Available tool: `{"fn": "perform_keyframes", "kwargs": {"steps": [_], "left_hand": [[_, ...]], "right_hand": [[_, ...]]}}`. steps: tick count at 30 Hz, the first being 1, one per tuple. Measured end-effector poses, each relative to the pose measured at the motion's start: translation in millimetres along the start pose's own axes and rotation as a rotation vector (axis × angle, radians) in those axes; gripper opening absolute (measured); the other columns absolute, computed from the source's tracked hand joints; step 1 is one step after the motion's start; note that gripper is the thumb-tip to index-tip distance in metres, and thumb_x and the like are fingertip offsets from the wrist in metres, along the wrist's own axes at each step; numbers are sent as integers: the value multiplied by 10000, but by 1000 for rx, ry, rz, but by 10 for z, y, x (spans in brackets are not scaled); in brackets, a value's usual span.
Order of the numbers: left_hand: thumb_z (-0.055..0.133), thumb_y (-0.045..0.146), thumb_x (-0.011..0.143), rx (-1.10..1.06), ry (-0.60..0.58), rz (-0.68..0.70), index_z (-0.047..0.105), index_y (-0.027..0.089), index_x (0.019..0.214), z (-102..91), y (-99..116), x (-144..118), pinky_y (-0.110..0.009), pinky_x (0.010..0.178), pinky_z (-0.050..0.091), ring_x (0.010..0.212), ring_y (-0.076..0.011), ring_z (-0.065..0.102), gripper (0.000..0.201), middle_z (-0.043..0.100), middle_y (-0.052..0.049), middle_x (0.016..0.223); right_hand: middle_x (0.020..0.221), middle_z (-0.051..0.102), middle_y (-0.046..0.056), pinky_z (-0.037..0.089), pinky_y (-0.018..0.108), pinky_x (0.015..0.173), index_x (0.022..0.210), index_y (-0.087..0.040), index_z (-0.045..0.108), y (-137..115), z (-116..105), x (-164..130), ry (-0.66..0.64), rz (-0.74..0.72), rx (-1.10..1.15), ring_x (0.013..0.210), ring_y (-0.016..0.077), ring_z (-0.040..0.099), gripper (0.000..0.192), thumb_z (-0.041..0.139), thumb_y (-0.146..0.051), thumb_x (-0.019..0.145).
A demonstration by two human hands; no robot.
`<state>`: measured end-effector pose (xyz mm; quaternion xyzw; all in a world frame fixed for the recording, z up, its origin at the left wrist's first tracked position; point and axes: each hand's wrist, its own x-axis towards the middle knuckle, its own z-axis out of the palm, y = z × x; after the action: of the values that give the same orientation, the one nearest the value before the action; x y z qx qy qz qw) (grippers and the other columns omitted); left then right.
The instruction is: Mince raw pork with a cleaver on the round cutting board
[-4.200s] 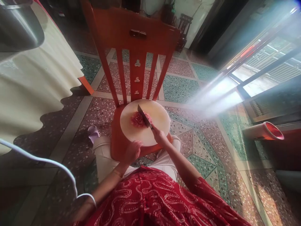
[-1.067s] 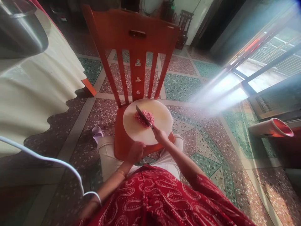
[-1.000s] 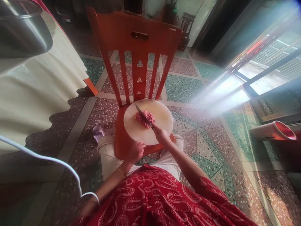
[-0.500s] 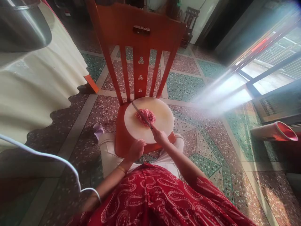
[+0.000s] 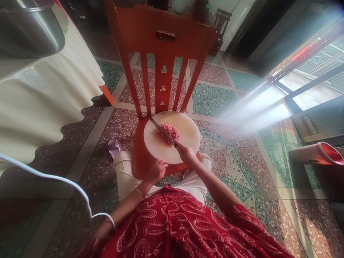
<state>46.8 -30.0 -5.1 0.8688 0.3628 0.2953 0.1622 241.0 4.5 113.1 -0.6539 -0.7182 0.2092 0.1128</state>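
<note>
My right hand (image 5: 188, 155) is wrapped tight around the handle of a knife (image 5: 162, 131), and the blade runs up and to the left from my fist, lying across a small heap of pink minced meat (image 5: 168, 132). The meat sits near the middle of a round, pale cutting board (image 5: 185, 126), a little toward the far side, with bare board all around it. The tip of the knife reaches past the meat to the far left edge of the board.

My left hand (image 5: 156, 171) rests at the near edge of the board, fingers curled loosely over the rim and the chair seat beneath it; it holds nothing else, and I cannot tell how firmly it presses.

The board lies flat on the seat of an orange wooden chair (image 5: 163, 39), whose slatted back stands upright just beyond it. My knees in light trousers (image 5: 125, 175) are on either side of the seat, and my red patterned top (image 5: 177, 229) fills the bottom of the view.

To my left hangs a cream tablecloth (image 5: 40, 96) with a wavy hem, with a steel pot (image 5: 29, 28) above it. A white cable (image 5: 51, 181) crosses the lower left. The floor (image 5: 215, 100) is speckled tile in pink and green, and a red and white cylinder (image 5: 315, 154) lies by the window on the right.
</note>
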Motion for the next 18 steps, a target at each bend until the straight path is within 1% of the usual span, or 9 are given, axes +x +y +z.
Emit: {"fn": "perform_keyframes", "kwargs": {"steps": [2, 6, 8, 11, 13, 15, 16, 18], "left_hand": [[417, 68, 793, -9, -8, -13, 623, 187, 942, -3, 2, -6, -415, 951, 460, 1067, -195, 528, 280, 607, -70, 1088], [415, 100, 817, -31, 47, -7, 611, 190, 943, 14, -4, -24, -428, 977, 442, 1088, -191, 524, 250, 607, -74, 1088], [417, 85, 805, -22, 25, -10, 619, 189, 926, 28, -12, -25, -426, 971, 448, 1089, -195, 522, 257, 608, -73, 1093], [421, 72, 794, -6, -11, -16, 627, 185, 932, 41, -22, -23, -425, 967, 452, 1076, -198, 526, 272, 607, -69, 1100], [415, 84, 805, -11, 9, -14, 621, 181, 939, 39, -20, -23, -431, 976, 446, 1084, -196, 522, 264, 605, -71, 1099], [407, 89, 809, -21, 20, -6, 618, 183, 927, 25, -10, -19, -434, 979, 444, 1092, -191, 518, 260, 605, -71, 1098], [404, 85, 807, -21, 18, -4, 621, 184, 917, 15, -3, -14, -432, 978, 446, 1089, -189, 519, 262, 606, -70, 1096], [407, 72, 799, -8, 4, -4, 629, 184, 904, -8, 11, 2, -423, 970, 453, 1074, -189, 523, 269, 610, -69, 1091]], "right_hand": [[977, 710, 32, 473, 252, 745, 1414, -276, 345, -12, -18, 15, 8, -19, 1, 881, 196, 661, 469, 332, -376, 955], [979, 712, 26, 473, 246, 727, 1386, -292, 395, -17, -57, 17, -57, -1, -54, 847, 196, 668, 447, 380, -340, 941], [999, 707, 26, 470, 239, 730, 1378, -299, 408, -15, -74, 15, -31, -15, -53, 865, 193, 665, 436, 366, -351, 947], [1024, 700, 32, 470, 235, 733, 1390, -289, 389, 1, -67, 10, 17, -36, -34, 885, 190, 660, 443, 334, -361, 957], [1009, 704, 34, 474, 242, 722, 1381, -282, 407, 21, -58, -4, -19, -15, -53, 865, 195, 665, 440, 350, -353, 950], [975, 712, 28, 479, 244, 697, 1345, -290, 460, 36, -72, -26, -51, 18, -79, 836, 199, 670, 419, 367, -358, 943], [963, 714, 23, 481, 242, 684, 1332, -299, 476, 36, -87, -38, -43, 28, -82, 825, 199, 672, 411, 364, -367, 942], [958, 715, 14, 480, 236, 678, 1344, -314, 457, 25, -114, -53, 21, 22, -64, 821, 192, 671, 417, 343, -380, 948]]}}
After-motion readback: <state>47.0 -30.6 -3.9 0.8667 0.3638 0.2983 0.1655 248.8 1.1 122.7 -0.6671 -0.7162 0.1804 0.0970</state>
